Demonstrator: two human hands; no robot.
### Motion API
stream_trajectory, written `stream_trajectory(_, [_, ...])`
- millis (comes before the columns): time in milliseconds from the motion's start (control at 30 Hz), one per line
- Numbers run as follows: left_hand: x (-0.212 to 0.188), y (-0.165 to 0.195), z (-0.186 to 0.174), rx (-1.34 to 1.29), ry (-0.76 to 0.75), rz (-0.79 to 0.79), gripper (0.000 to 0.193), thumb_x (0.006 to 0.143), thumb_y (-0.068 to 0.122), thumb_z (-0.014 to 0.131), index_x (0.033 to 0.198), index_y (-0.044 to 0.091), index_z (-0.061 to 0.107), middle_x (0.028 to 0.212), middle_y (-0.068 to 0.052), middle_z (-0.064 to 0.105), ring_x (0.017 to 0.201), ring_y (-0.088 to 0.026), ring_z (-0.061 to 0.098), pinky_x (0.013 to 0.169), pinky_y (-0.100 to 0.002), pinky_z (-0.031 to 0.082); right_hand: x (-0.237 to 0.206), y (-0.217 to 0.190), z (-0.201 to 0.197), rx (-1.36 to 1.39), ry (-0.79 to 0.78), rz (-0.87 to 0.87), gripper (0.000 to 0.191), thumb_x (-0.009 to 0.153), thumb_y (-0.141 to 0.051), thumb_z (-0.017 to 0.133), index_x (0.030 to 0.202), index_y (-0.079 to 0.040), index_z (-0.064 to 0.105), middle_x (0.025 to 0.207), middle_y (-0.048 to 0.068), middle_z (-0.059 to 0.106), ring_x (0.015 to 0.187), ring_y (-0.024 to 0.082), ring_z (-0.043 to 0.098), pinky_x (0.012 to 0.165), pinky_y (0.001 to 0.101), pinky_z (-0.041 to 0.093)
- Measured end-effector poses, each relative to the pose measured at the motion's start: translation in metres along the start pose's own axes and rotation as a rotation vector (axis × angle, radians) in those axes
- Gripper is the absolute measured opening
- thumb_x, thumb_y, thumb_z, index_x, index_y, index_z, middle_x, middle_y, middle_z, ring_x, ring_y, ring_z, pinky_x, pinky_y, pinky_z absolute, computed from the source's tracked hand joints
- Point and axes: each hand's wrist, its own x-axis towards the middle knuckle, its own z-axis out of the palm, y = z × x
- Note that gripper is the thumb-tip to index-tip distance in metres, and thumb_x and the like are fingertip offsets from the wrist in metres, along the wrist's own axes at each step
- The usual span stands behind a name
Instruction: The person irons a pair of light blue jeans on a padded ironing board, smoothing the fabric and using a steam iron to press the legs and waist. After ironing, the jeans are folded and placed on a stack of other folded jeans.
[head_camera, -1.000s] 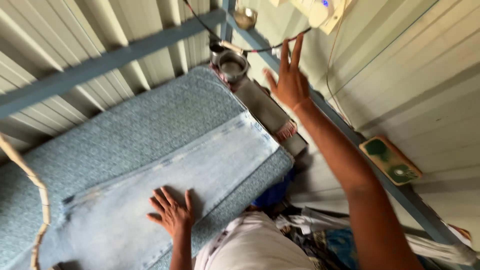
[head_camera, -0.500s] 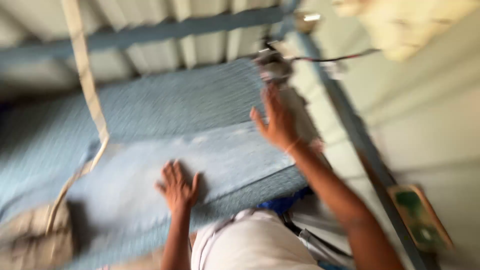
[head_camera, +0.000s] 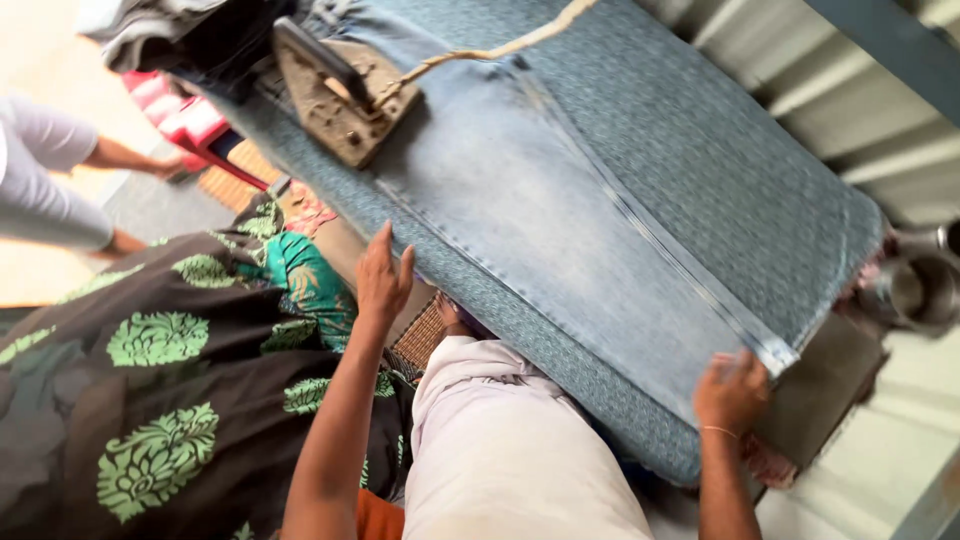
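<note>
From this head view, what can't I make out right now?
- jeans: waist end cut off by the top edge.
- right hand: fingertips blurred at the hem; grip unclear.
- left hand: contact with the padded table unclear.
- iron: its cord runs out of frame.

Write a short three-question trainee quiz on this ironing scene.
1. True or false: the left hand grips the iron.
2. Which hand is at the hem end of the jeans? A) left B) right
3. Fill in: the iron rests on the ___.

Key: 1 false, the hand hovers open near the jeans' edge, apart from the iron; 2 B, the right hand; 3 jeans, spread on the blue padded table.
</note>
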Motion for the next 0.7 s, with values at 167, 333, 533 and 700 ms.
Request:
stream_trajectory(167, [-0.067,-0.032,0.002,-0.146,-0.024,-0.403,0.031,0.106,0.027,0.065,0.098,-0.003,0.072,0.090,-0.021,0.075,0.080,-0.035,0.073,0.077,-0.039,0.056,0.061,-0.044,0.001,0.064,0.149,-0.060,0.039,0.115,-0.031,0.050,0.114,0.002,0.070,0.116,0.026,0.068,0.117,0.046,0.060,0.101,0.0591,0.047])
stream_trajectory(333, [-0.019,-0.044,-0.010,-0.483,0.151,-0.389,0.022,0.095,0.020,0.071,0.101,-0.001,0.073,0.078,-0.013,0.072,0.068,-0.026,0.070,0.066,-0.037,0.055,0.104,-0.237,0.024,0.934,-0.385,-0.126,0.028,0.109,-0.017,0.054,0.128,0.000,0.065,0.124,0.012,0.070,0.114,0.019,0.067,0.099,0.0331,0.054])
stream_trajectory(533, [0.235,-0.071,-0.090,-0.128,0.372,0.183,0.064,0.099,0.013,0.076,0.153,0.001,0.043,0.155,-0.025,0.047,0.147,-0.042,0.044,0.124,-0.051,0.033,0.157,-0.547,0.010,0.921,-0.489,-0.710,0.030,0.103,-0.012,0.058,0.129,0.000,0.066,0.115,0.016,0.070,0.103,0.025,0.071,0.092,0.0338,0.057])
stream_trajectory(700, [0.383,-0.073,-0.129,0.061,0.125,0.339,0.044,0.083,-0.001,0.077,0.123,0.007,0.060,0.141,-0.018,0.059,0.124,-0.040,0.059,0.101,-0.046,0.050,0.161,-0.725,0.005,0.861,-0.386,-1.015,0.047,0.111,-0.019,0.050,0.148,0.008,0.042,0.124,0.032,0.060,0.112,0.048,0.059,0.098,0.0470,0.049])
